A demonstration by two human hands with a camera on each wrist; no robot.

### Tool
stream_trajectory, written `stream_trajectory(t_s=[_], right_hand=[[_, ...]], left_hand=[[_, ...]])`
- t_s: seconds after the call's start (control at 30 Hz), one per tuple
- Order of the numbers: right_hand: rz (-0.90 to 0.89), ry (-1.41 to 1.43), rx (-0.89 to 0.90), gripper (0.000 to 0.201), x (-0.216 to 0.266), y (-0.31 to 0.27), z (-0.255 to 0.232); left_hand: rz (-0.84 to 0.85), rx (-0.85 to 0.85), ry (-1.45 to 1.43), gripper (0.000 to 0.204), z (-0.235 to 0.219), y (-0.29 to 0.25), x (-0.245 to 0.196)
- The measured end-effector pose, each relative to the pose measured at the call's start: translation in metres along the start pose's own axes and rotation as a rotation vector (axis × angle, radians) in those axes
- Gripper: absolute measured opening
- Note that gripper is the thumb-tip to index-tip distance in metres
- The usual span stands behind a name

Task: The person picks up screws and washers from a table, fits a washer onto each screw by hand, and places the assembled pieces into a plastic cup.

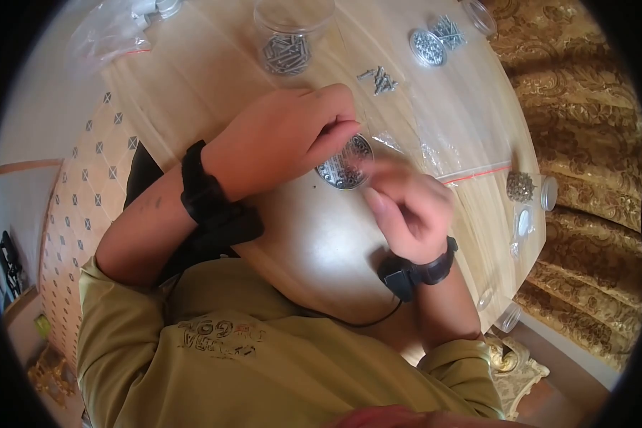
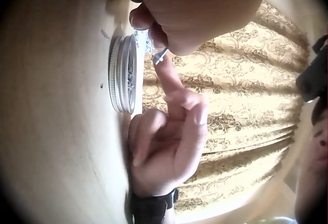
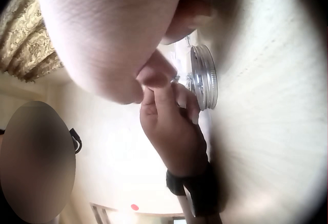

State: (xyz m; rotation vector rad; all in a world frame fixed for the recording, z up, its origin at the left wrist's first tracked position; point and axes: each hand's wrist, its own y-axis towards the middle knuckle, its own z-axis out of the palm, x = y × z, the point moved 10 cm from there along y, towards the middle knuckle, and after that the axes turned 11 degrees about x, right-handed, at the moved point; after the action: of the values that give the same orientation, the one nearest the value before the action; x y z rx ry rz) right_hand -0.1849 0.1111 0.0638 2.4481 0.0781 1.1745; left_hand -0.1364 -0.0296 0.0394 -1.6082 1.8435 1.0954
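Note:
In the head view my left hand (image 1: 285,135) is over the table beside a round metal-rimmed lid (image 1: 333,177) filled with small silvery parts. The left wrist view shows the fingertips of that hand pinching a small silvery screw-like piece (image 2: 161,56), with a wider bit across its shaft. My right hand (image 1: 410,207), its fingers blurred, is on the lid's other side. Its index finger (image 2: 166,74) reaches out straight to the piece, while its other fingers bend loosely. In the right wrist view the two hands meet just beside the lid (image 3: 204,78).
A clear jar of metal bolts (image 1: 287,53) stands at the back. To its right lie a small pile of bolts (image 1: 380,80) and a dish of small parts (image 1: 428,48). A plastic bag (image 1: 442,153) and a jar of brownish pieces (image 1: 521,187) are on the right.

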Motion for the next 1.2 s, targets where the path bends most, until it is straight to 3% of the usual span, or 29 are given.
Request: stream_trajectory(t_s=[0.07, 0.13, 0.17, 0.2, 0.27, 0.4, 0.43, 0.47, 0.53, 0.6, 0.67, 0.7, 0.73, 0.8, 0.83, 0.87, 0.93, 0.97, 1.0, 1.07, 1.13, 1.2], right_hand=[[0.06, 0.013, 0.1, 0.006, 0.0, -0.005, 0.005], [0.049, -0.002, -0.079, 0.004, -0.007, -0.007, -0.005], [0.298, 0.031, -0.089, 0.004, -0.017, -0.009, -0.006], [0.299, 0.031, -0.09, 0.004, -0.019, -0.009, -0.006], [0.024, 0.007, 0.0, 0.005, 0.0, -0.002, 0.002], [0.069, 0.058, -0.1, 0.005, -0.009, -0.011, -0.003], [0.442, 0.175, -0.126, 0.003, -0.026, -0.018, -0.002], [0.442, 0.175, -0.125, 0.003, -0.029, -0.018, -0.002], [0.056, 0.099, 0.01, 0.005, -0.001, -0.008, 0.004], [0.048, 0.146, 0.078, 0.005, 0.001, -0.009, 0.009], [0.105, 0.131, -0.158, 0.005, -0.009, -0.008, -0.003], [0.385, 0.264, -0.191, 0.004, -0.025, -0.015, -0.002], [0.385, 0.264, -0.191, 0.004, -0.026, -0.017, -0.005], [0.033, 0.088, 0.064, 0.007, 0.007, -0.008, 0.002], [-0.002, 0.103, 0.083, 0.009, 0.01, -0.009, 0.004], [-0.003, 0.103, 0.082, 0.009, 0.008, -0.007, 0.009], [0.17, 0.171, -0.242, 0.005, -0.014, -0.012, -0.007], [0.34, 0.3, -0.213, 0.005, -0.025, -0.016, -0.001], [0.34, 0.296, -0.214, 0.005, -0.027, -0.018, -0.005], [-0.006, 0.148, 0.084, 0.012, 0.006, -0.008, 0.007], [0.01, 0.124, 0.059, 0.013, 0.007, -0.005, 0.009], [0.205, 0.206, -0.256, 0.003, -0.016, -0.009, -0.007]], left_hand=[[0.004, -0.012, 0.022, 0.012, -0.001, 0.0, 0.0], [0.005, -0.009, 0.019, 0.012, -0.001, 0.0, -0.001], [0.007, -0.004, 0.015, 0.012, -0.001, 0.0, -0.001], [0.008, -0.003, 0.015, 0.012, -0.001, 0.0, -0.001], [-0.01, -0.003, -0.001, 0.011, -0.001, 0.001, 0.001], [-0.01, -0.016, 0.0, 0.011, -0.002, 0.0, 0.001], [-0.013, -0.019, 0.0, 0.011, -0.002, 0.0, 0.001], [-0.016, -0.022, -0.002, 0.011, -0.003, 0.0, 0.001], [-0.012, -0.036, -0.003, 0.011, -0.004, 0.001, 0.0], [-0.008, -0.052, -0.001, 0.011, -0.006, 0.001, 0.0], [-0.008, -0.031, 0.016, 0.011, -0.004, 0.001, 0.0], [-0.008, -0.031, 0.016, 0.011, -0.003, 0.001, 0.0], [0.0, -0.04, 0.006, 0.011, -0.004, 0.001, -0.002], [0.01, -0.05, -0.004, 0.011, -0.005, 0.001, -0.002], [0.013, -0.047, 0.003, 0.011, -0.005, 0.002, -0.002], [0.016, -0.045, 0.011, 0.011, -0.004, 0.002, -0.002], [0.007, -0.051, -0.01, 0.011, -0.005, 0.001, -0.003], [-0.004, -0.06, -0.029, 0.011, -0.005, 0.001, -0.003], [0.0, -0.06, -0.03, 0.011, -0.005, 0.002, -0.003], [0.032, -0.067, -0.021, 0.011, -0.007, 0.002, -0.006], [0.024, -0.062, -0.019, 0.01, -0.007, 0.002, -0.006], [0.017, -0.056, -0.02, 0.01, -0.007, 0.002, -0.006]])
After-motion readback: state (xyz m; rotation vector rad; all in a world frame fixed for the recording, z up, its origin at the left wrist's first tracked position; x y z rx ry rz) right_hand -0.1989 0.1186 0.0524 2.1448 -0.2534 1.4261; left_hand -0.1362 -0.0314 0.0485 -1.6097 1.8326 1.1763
